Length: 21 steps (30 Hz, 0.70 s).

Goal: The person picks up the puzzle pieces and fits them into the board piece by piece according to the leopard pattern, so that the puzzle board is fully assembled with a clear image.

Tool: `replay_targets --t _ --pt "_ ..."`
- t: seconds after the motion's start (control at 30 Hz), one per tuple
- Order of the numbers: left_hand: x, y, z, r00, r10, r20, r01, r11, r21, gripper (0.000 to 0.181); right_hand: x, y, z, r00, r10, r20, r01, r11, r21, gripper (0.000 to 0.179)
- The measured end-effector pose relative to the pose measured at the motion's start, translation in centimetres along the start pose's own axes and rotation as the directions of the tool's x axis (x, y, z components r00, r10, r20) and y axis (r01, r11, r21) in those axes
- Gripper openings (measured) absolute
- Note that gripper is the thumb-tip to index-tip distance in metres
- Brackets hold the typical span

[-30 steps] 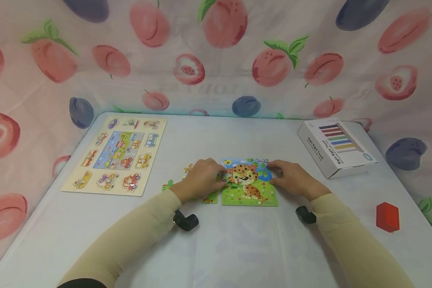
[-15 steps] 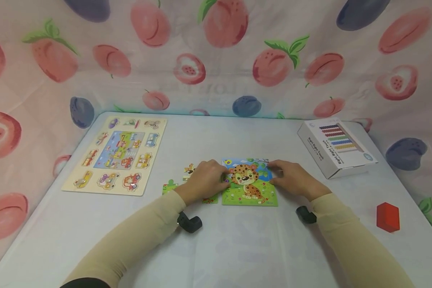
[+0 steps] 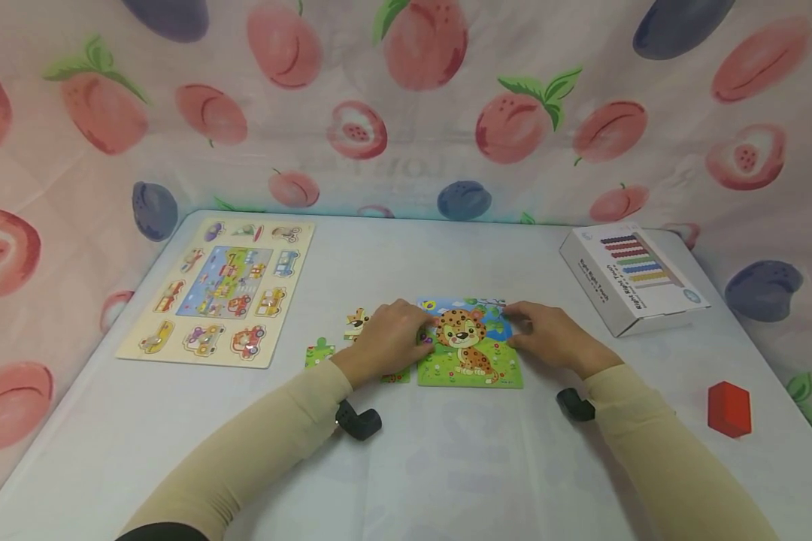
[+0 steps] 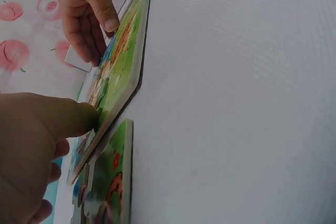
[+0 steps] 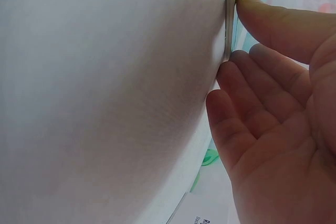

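A square jigsaw puzzle [image 3: 470,364] with a cartoon leopard lies on the white table. At its left edge my left hand [image 3: 389,338] pinches a mostly green puzzle piece [image 4: 102,92]; the left wrist view shows the thumb against it, while the index fingertip is hidden. That piece looks slightly raised over the board. My right hand [image 3: 548,330] touches the puzzle's right edge with thumb and fingers, its fingers loosely bent. Partly under the left hand lie loose puzzle pieces: a green one [image 3: 320,351], one with a spotted animal [image 3: 356,323] and another green one [image 3: 398,376].
A wooden peg board with vehicles [image 3: 280,315] lies at the back left. A white box [image 3: 622,293] printed with coloured rods stands at the back right, and a red block [image 3: 728,409] sits nearer on that side. Fruit-printed cloth [image 3: 413,173] hangs behind the table.
My left hand has shifted slightly right, further over the puzzle's left edge, uncovering more of the loose pieces. The right hand stays at the right edge.
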State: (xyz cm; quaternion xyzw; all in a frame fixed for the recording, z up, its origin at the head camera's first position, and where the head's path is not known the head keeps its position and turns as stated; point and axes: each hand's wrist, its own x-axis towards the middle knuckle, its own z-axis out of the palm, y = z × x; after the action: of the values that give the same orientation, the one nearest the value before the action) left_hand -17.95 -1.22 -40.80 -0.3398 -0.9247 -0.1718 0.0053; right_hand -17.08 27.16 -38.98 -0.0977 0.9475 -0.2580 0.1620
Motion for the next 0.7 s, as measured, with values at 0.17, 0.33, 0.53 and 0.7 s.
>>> replay_targets --t 0.17,0.33,0.53,0.7 --pt "0.04 0.13 -0.13 0.999 0.014 0.042 -0.011 0.997 -0.073 0.035 0.05 0.22 0.03 1.000 -0.021 -0.010 0.021 1.000 -0.001 0.055" --pt "0.08 0.16 -0.23 0.998 0.015 0.064 -0.010 0.997 -0.076 0.034 0.07 0.22 0.07 1.000 -0.018 -0.006 0.018 1.000 -0.008 0.056" --pt "0.09 0.15 -0.32 0.998 0.008 0.069 -0.002 0.997 -0.073 0.034 0.07 0.19 0.12 1.000 -0.014 -0.005 0.014 1.000 -0.015 0.056" --pt "0.18 0.06 -0.32 0.997 0.004 0.080 0.001 0.998 -0.064 0.035 0.04 0.16 0.08 1.000 -0.014 -0.003 0.014 1.000 -0.008 0.056"
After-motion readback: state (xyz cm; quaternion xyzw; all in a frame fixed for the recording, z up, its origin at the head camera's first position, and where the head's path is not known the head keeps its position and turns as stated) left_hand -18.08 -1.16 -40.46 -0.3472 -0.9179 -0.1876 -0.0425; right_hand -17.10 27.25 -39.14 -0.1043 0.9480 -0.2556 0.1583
